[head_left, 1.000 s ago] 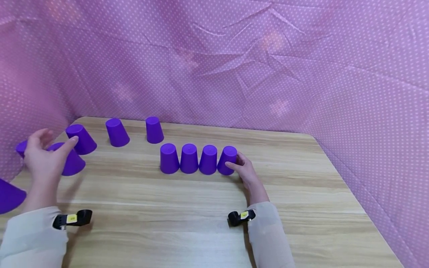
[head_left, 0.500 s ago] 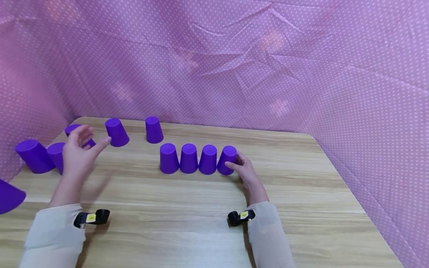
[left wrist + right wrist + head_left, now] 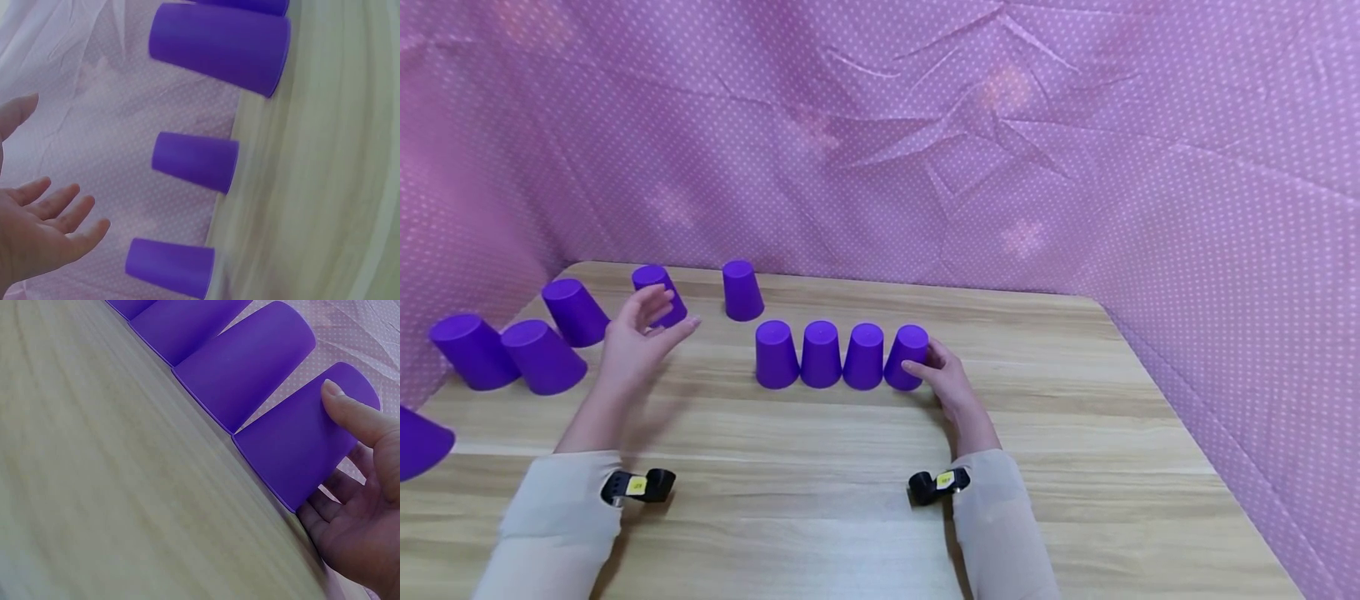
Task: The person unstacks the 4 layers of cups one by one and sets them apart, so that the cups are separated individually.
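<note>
Purple cups stand upside down on the wooden table. Several form a close row at the centre, from the left-end cup (image 3: 777,357) to the right-end cup (image 3: 904,360). My right hand (image 3: 952,383) holds that right-end cup, thumb on its near side and fingers round its far side; the right wrist view shows the cup (image 3: 300,444) with its rim on the table. My left hand (image 3: 634,342) is raised and empty, fingers spread, in front of a back cup (image 3: 658,283) that it partly hides. In the left wrist view its fingers (image 3: 69,219) touch no cup.
Another back cup (image 3: 742,292) stands to the right of the left hand. More cups stand at the left: one (image 3: 576,314), a nearer one (image 3: 544,358), and one (image 3: 473,352) by the pink cloth (image 3: 880,142). A further cup (image 3: 421,443) is cut by the frame's left edge.
My left hand has moved right, from the cups at the far left to in front of the back cup, holding nothing. The right hand and the row have stayed put.
</note>
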Demonstrator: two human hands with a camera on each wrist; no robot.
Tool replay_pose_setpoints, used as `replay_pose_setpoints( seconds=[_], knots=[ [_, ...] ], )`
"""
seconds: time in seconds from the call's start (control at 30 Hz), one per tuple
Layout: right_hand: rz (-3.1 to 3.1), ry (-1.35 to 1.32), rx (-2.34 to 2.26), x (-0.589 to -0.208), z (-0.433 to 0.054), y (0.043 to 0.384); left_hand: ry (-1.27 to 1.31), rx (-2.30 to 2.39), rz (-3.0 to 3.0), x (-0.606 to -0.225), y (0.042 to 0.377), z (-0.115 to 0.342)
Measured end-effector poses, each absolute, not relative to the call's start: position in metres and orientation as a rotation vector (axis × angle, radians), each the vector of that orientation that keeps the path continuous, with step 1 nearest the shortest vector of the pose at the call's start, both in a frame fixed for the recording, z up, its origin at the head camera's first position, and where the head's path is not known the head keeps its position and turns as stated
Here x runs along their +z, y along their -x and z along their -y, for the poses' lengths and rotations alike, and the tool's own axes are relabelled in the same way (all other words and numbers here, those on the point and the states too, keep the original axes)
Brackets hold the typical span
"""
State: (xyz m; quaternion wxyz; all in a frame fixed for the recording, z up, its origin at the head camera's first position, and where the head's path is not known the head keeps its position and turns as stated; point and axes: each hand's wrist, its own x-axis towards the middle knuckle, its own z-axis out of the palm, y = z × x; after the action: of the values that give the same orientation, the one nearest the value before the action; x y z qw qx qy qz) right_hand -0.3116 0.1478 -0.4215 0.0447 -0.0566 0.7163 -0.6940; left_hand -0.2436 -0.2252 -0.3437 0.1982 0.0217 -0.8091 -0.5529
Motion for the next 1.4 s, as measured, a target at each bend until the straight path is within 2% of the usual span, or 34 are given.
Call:
replay_pose_setpoints(
  seconds=[0.13,0.4,0.5,0.9,1.0,1.23,1.4],
  knots=[
    [-2.187,0.186,-2.125,-0.421,-0.148,0.311,0.035,-1.633,2.282,-0.352,0.250,0.220],
    [-2.180,0.184,-2.135,-0.422,-0.148,0.311,0.064,-1.818,2.285,-0.413,0.291,0.231],
    [-2.177,0.183,-2.131,-0.421,-0.148,0.311,0.085,-1.836,2.306,-0.424,0.300,0.228],
    [-2.170,0.171,-2.092,-0.416,-0.148,0.310,0.263,-1.884,2.439,-0.398,0.279,0.189],
    [-2.185,0.183,-2.083,-0.408,-0.146,0.303,0.246,-1.909,2.437,-0.392,0.277,0.181],
    [-2.162,0.172,-2.132,-0.422,-0.149,0.313,0.256,-1.835,2.480,-0.404,0.287,0.178],
    [-2.165,0.173,-2.136,-0.421,-0.148,0.312,0.230,-1.857,2.474,-0.395,0.281,0.170]
  ],
)
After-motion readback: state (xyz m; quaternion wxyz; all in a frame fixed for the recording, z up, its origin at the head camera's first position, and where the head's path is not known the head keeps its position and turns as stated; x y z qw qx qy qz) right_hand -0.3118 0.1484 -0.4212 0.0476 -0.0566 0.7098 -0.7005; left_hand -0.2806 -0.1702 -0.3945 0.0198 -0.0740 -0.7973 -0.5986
